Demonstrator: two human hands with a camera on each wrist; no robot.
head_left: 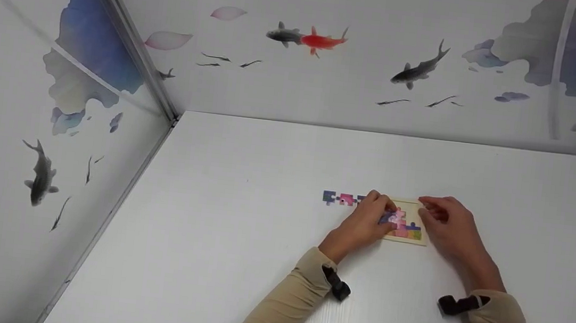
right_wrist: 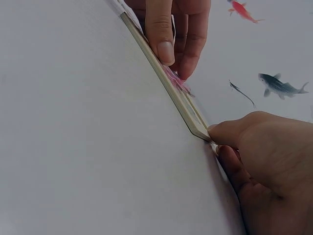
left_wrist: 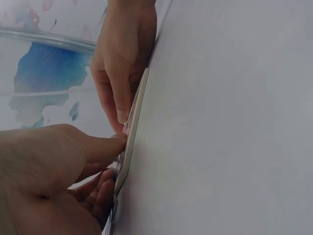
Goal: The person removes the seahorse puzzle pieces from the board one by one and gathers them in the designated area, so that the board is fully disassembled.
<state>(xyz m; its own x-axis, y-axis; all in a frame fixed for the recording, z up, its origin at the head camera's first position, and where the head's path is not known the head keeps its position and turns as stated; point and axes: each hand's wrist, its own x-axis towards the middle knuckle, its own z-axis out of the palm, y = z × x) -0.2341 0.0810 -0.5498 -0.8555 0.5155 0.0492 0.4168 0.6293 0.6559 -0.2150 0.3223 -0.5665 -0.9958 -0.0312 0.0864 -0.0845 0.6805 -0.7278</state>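
Observation:
A small jigsaw puzzle in a shallow pale wooden frame (head_left: 408, 242) lies on the white table, partly filled with pink, blue and green pieces. Over its left part, my left hand (head_left: 365, 215) bends its thumb and fingertips around a pink puzzle piece (head_left: 397, 220); the fingers hide much of that side. In the right wrist view, the left thumb (right_wrist: 164, 46) reaches down just above the frame's near edge. My right hand (head_left: 452, 227) pinches the right edge of the frame, thumb on top at the corner in the right wrist view.
Loose jigsaw pieces lie in a row left of the frame, a blue one (head_left: 329, 196) and a pink one (head_left: 346, 199) among them, the row running under the left hand. White panels (head_left: 295, 92) printed with fish and petals border the table at the back and left.

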